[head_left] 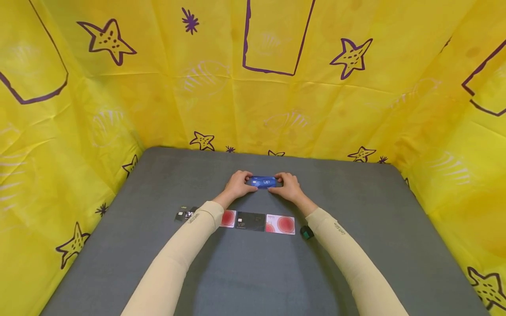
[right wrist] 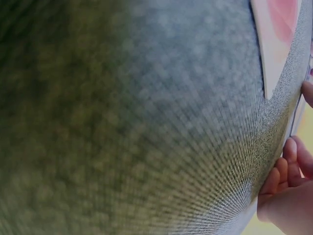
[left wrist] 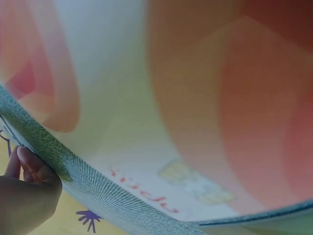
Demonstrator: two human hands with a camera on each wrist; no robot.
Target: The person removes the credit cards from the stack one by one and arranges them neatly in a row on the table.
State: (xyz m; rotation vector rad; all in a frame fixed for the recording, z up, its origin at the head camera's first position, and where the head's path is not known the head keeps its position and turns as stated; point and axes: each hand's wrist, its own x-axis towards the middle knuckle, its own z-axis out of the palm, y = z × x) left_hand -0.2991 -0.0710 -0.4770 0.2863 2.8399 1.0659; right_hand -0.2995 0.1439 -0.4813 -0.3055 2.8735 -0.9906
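Note:
A blue card (head_left: 264, 182) marked VIP is held level between both hands over the far middle of the grey table. My left hand (head_left: 239, 184) pinches its left end, and my right hand (head_left: 290, 187) pinches the right end. Whether the card touches the table I cannot tell. Nearer lies a row of cards: a white card with red circles (head_left: 280, 224), a black VIP card (head_left: 251, 221), another white and red card (head_left: 228, 218), and dark cards (head_left: 181, 214) partly behind the left sleeve. The wrist views show the left hand (left wrist: 32, 188) and right hand (right wrist: 288, 191) at the edge.
The grey table (head_left: 356, 210) is bounded at the back and sides by a yellow cloth (head_left: 253, 109) with purple starfish drawings. A small dark object with a green face (head_left: 306, 232) is beside the right sleeve.

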